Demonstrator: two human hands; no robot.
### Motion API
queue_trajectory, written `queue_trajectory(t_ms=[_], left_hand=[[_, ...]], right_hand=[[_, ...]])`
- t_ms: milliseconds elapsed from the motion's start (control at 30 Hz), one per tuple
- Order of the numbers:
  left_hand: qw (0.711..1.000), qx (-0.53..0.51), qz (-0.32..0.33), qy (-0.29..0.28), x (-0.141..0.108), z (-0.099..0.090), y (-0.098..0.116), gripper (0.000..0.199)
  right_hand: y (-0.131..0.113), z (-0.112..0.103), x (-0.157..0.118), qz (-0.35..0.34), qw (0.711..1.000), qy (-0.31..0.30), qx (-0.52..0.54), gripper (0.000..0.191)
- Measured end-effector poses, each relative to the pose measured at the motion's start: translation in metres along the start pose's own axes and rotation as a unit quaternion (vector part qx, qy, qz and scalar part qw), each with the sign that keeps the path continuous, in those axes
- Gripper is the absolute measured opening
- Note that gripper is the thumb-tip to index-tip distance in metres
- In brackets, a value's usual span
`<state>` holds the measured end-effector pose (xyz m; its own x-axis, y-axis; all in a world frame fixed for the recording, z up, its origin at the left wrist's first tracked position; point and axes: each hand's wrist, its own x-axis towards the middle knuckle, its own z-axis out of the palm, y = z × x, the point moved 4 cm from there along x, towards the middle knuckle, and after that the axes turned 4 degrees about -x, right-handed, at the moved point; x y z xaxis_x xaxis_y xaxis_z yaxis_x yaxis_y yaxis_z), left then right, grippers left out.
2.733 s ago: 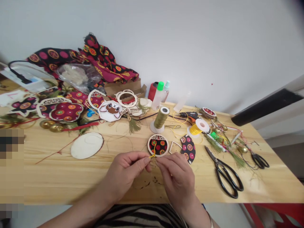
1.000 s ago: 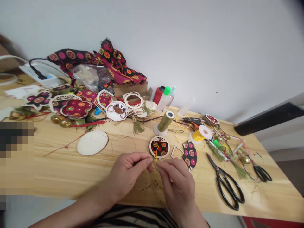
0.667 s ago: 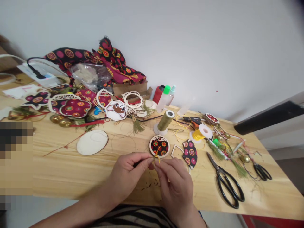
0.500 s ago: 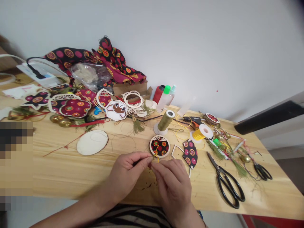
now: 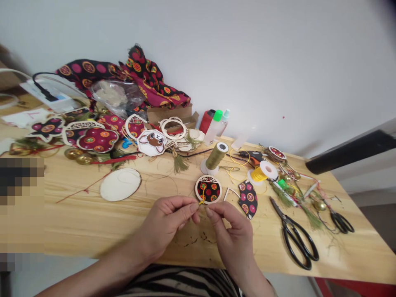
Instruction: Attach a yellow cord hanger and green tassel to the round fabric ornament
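Upper left of the frame, a white power strip [image 5: 51, 97] sits behind cloth-covered ornaments [image 5: 97, 139]. Gold bells [image 5: 85, 159] lie just in front of these, and a white oval [image 5: 120, 185] rests flat on the bench [image 5: 74, 225], left of centre. At lower centre, the left hand [image 5: 173, 218] pinches a yellow cord [image 5: 201, 202] between thumb and forefinger. The cord runs up over the face of a round ornament [image 5: 212, 192], which lies mid-frame with its latticed edge uppermost, just in front of an olive spool [image 5: 217, 157]. To their right, the right hand [image 5: 235, 231] has its grip pressed together near the cord; whether a strand is caught there, I cannot tell. Beyond it come a fan-shaped piece [image 5: 248, 199], a yellow spool [image 5: 258, 174] and, lower right, large black-handled scissors [image 5: 286, 225].
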<state>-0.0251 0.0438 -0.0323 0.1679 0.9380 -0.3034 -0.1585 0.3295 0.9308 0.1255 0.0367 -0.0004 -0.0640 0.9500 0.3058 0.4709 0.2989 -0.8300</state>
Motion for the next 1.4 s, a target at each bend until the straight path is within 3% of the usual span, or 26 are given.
queue_trajectory(t_ms=[300, 533, 633, 700, 833, 933, 1100, 1267, 1400], left_hand=[[0.988, 0.123, 0.095, 0.02, -0.005, 0.0, 0.016, 0.021], [0.987, 0.127, 0.097, 0.011, -0.006, 0.001, 0.018, 0.023], [0.978, 0.159, 0.129, 0.029, -0.006, 0.0, 0.017, 0.019], [0.96, 0.2, 0.191, 0.042, -0.008, 0.0, 0.019, 0.016], [0.894, 0.3, 0.329, 0.052, -0.017, 0.002, 0.026, 0.017], [0.865, 0.342, 0.363, 0.053, -0.02, 0.002, 0.029, 0.018], [0.844, 0.361, 0.392, 0.06, -0.021, 0.003, 0.03, 0.021], [0.861, 0.345, 0.37, 0.06, -0.019, 0.002, 0.028, 0.022], [0.917, 0.28, 0.278, 0.066, -0.015, 0.002, 0.023, 0.018]], right_hand=[[-0.011, 0.002, -0.004, -0.027, 0.999, -0.035, 0.004, 0.019], [-0.006, 0.001, 0.0, 0.041, 0.996, -0.07, 0.034, 0.019], [-0.002, 0.002, -0.002, 0.097, 0.987, -0.092, 0.086, 0.015], [0.002, 0.004, -0.004, 0.137, 0.979, -0.102, 0.108, 0.015], [0.008, 0.007, -0.006, 0.179, 0.972, -0.104, 0.111, 0.017], [0.007, 0.008, -0.007, 0.177, 0.97, -0.107, 0.126, 0.017], [0.003, 0.01, -0.007, 0.166, 0.967, -0.114, 0.158, 0.018], [0.0, 0.012, -0.007, 0.167, 0.965, -0.124, 0.161, 0.016], [-0.002, 0.015, -0.007, 0.179, 0.955, -0.138, 0.192, 0.018]])
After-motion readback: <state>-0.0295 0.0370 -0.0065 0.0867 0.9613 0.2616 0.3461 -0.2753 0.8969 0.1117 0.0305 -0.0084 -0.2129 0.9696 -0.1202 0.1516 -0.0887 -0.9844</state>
